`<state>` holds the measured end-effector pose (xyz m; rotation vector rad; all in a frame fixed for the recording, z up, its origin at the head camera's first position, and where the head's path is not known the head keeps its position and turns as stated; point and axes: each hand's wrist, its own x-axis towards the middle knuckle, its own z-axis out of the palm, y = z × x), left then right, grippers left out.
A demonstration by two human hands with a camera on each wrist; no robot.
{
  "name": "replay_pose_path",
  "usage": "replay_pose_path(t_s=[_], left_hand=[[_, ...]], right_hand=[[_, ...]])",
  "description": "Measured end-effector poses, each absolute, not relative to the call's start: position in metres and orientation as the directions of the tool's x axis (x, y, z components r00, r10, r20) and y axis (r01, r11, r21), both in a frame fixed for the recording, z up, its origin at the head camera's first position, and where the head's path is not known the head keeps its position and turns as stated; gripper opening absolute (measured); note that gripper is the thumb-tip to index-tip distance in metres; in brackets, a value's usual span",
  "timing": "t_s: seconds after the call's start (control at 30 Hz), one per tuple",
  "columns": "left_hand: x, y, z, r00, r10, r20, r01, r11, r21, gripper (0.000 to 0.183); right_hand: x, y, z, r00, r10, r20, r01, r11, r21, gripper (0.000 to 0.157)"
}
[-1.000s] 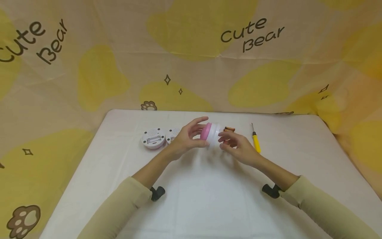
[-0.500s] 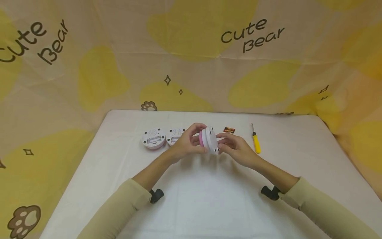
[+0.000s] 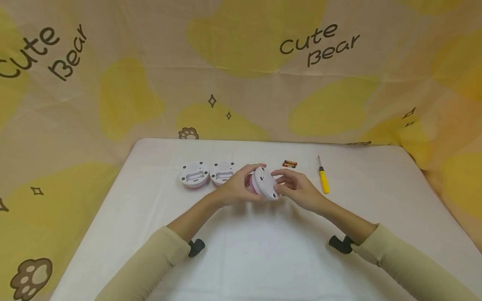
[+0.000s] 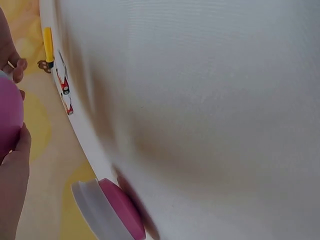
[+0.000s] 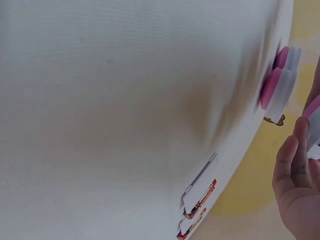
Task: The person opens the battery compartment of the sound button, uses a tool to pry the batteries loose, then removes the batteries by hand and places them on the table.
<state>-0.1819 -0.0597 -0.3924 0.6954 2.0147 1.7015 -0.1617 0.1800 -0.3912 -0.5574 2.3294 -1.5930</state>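
My left hand (image 3: 236,187) grips a round white-and-pink plastic device (image 3: 265,184) from the left, fingers behind and thumb in front. It is raised over the table, its white base with dark round feet tilted up and to the right. The fingers and thumb of my right hand (image 3: 299,189) hold the base's right edge. In the left wrist view the device's pink side (image 4: 9,117) shows at the left border. Only part of its rim (image 5: 314,130) appears in the right wrist view, beside the right fingers.
Two matching devices (image 3: 194,176) lie base up at the left, battery slots uncovered; the second (image 3: 222,173) is partly behind my left hand. Batteries (image 3: 289,163) lie at the back, beside pale rectangular pieces (image 5: 197,181). A yellow-handled screwdriver (image 3: 324,179) lies to the right.
Both hands have come slightly lower with the device. Its base has turned from facing right to face more upward and toward me. The right fingers have closed in on its edge.
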Motion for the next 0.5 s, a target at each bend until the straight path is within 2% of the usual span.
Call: replay_pose_path(t_s=[0.27,0.5], left_hand=[[-0.178,-0.056,-0.403,-0.791,0.609,-0.058,0.232,0.387,0.893,0.101],[-0.177,-0.057,-0.408,-0.764,0.637,-0.106,0.237,0.430,0.871,0.098]], right_hand=[[-0.163,0.181,-0.400,-0.877,-0.481,0.008,-0.235,0.414,-0.879,0.037],[-0.162,0.181,-0.404,-0.859,-0.512,0.013,-0.298,0.479,-0.826,0.037]])
